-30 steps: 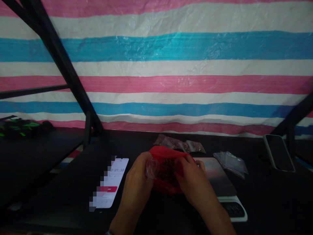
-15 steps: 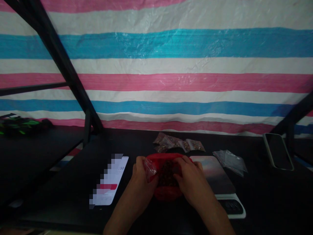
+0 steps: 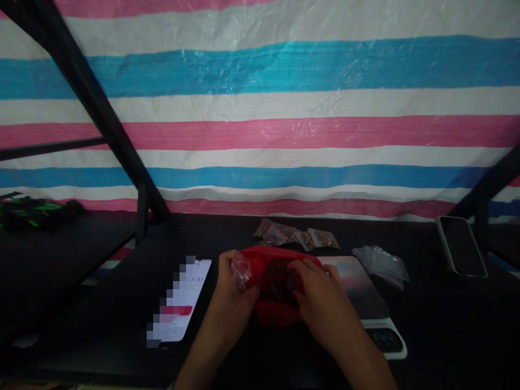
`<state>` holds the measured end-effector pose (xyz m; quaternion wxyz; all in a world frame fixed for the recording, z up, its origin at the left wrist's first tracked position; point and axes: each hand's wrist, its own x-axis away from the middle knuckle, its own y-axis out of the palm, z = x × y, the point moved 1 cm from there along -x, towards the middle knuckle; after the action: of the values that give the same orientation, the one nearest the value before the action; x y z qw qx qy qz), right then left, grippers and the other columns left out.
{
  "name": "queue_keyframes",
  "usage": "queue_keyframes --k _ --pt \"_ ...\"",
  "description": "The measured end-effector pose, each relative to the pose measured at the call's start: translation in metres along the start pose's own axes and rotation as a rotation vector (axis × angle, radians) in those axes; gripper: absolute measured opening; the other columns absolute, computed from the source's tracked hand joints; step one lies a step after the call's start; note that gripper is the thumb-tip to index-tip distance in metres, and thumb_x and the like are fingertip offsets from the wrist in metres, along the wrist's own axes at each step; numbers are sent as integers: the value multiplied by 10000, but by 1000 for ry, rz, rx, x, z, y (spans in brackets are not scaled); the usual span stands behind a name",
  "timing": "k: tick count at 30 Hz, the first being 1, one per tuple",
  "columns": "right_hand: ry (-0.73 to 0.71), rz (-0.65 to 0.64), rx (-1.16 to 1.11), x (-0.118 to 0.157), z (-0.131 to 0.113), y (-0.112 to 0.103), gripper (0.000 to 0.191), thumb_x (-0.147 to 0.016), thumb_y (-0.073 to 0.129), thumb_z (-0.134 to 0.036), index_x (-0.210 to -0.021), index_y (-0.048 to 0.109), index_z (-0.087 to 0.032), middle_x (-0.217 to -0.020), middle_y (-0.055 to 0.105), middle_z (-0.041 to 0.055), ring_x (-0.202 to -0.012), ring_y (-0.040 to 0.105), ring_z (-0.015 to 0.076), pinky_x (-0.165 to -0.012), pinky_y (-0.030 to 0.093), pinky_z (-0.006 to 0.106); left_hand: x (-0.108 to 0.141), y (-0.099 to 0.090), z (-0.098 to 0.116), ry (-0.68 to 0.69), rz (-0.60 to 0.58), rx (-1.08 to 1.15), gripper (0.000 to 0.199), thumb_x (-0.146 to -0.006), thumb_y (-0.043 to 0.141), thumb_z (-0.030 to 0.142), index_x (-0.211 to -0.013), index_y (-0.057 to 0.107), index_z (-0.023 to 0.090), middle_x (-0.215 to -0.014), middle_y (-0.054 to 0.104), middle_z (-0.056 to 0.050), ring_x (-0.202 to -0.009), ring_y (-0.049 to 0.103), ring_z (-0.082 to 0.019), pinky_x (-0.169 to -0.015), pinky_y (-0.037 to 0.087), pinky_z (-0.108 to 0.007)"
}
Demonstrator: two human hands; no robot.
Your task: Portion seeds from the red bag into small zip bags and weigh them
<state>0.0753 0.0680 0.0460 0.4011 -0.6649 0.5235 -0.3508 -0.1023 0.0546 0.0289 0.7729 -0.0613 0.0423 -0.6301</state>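
A red bag sits open at the front middle, with small dark brown pieces inside. My left hand is closed on a crumpled clear plastic bag at the red bag's left side. On the right, my right hand has its fingers curled over the red bag's edge, fingertips by the brown pieces; what they hold, if anything, is hidden. A scale with a metal plate lies partly behind my right hand. Several small filled bags lie behind the red bag.
Flat clear bags lie right of the scale. A lit phone is on the left, and a dark-screened phone leans at the right. Black frame bars slant at the left, near a green and black toy car.
My left hand and the clear bag have shifted slightly left and up, and the red bag's opening has spread on that side. The view has moved slightly.
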Motion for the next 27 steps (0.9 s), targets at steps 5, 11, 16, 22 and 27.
queue_keyframes --k 5,11,16,22,27 --pt "7 -33 38 -3 -5 6 498 -888 602 -25 -1347 692 -196 -1426 697 116 -1354 605 316 -1153 352 465 4 3 2 74 -81 -92 636 -755 589 105 -1346 406 256 -1226 669 -57 -1114 712 -231 -1033 563 -409" --pt "-3 -88 11 1 -5 4 478 -875 595 -6 -1296 731 -185 -1376 721 115 -1330 615 299 -1148 359 441 9 13 -3 121 -213 -71 690 -746 576 94 -1403 419 232 -1458 583 -136 -1386 583 -280 -1159 482 -460" --pt "-48 -93 -15 4 -1 3 484 -845 623 -6 -1258 773 -208 -1342 736 107 -1325 610 288 -1154 338 424 5 14 -4 116 -133 16 665 -718 587 85 -1345 428 237 -1346 632 -104 -1290 642 -275 -1104 518 -458" --pt "-43 -129 -69 5 -4 0 457 -890 622 -54 -1291 779 -207 -1353 750 117 -1338 612 295 -1168 340 431 3 13 -4 144 -41 79 663 -720 659 100 -1329 443 248 -1236 674 -55 -1121 686 -245 -1033 549 -431" --pt "-53 -109 -113 7 -7 0 425 -952 658 -157 -1369 731 -194 -1383 741 128 -1358 607 306 -1204 324 460 2 11 -7 187 -21 81 659 -732 683 90 -1324 459 270 -1245 682 -37 -1129 693 -229 -1038 549 -422"
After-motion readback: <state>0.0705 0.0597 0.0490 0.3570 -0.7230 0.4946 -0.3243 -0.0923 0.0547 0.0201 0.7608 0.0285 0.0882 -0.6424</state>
